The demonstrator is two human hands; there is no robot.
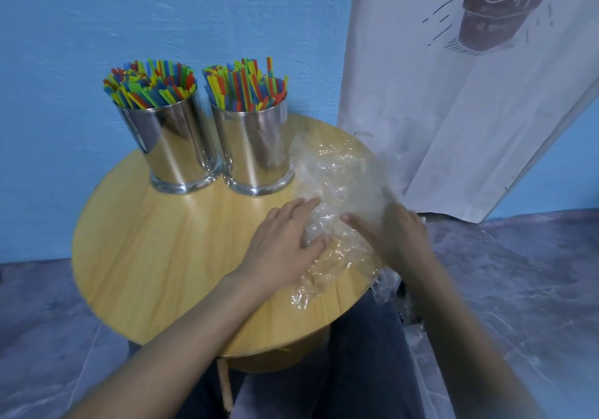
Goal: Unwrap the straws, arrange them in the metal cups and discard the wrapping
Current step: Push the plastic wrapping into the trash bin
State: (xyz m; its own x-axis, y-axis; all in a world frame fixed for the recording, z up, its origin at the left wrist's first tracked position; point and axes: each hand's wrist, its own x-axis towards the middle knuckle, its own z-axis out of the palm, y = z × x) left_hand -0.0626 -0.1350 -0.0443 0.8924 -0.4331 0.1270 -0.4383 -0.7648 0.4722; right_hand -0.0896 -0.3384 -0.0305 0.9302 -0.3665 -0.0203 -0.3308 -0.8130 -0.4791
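The crumpled clear wrapping [340, 175] lies centre right of the frame on the round wooden desk [155, 256], just beside the right metal cup [256, 152]. The left hand [285, 240] presses on it, fingers [299, 207] straight and close together. The right hand [400, 235] touches its right edge, blurred; whether its fingers grip cannot be told. The left metal cup [175, 149] and its neighbour stand upper left, full of coloured straws [150, 86].

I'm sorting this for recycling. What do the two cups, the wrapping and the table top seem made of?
Left cup and right cup: polished metal, likely stainless steel; mirror-like reflections on the walls. Wrapping: thin clear plastic film, crinkled, glinting, the grain shows through. Table top: wood or wood-look laminate, straight pale grain, slight sheen; cannot tell which.
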